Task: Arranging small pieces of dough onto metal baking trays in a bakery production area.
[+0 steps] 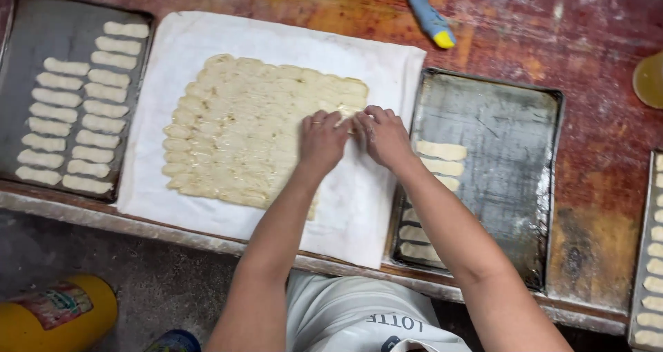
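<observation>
A slab of pale dough strips (242,128), pressed side by side, lies on a white cloth (186,55) on the worn red table. My left hand (321,141), with a ring on one finger, and my right hand (382,137) meet at the slab's right edge, fingers curled around one dough piece (347,112) there. How firmly each hand holds it is hidden by the fingers. Right of the cloth a metal tray (504,152) carries several shaped dough pieces (442,150) along its left side, partly covered by my right forearm.
A second tray (41,27) at the left holds two rows of dough pieces. Another tray (649,255) with pieces shows at the right edge. A blue and yellow tool (428,15) lies at the back. A yellow container (59,314) stands on the floor.
</observation>
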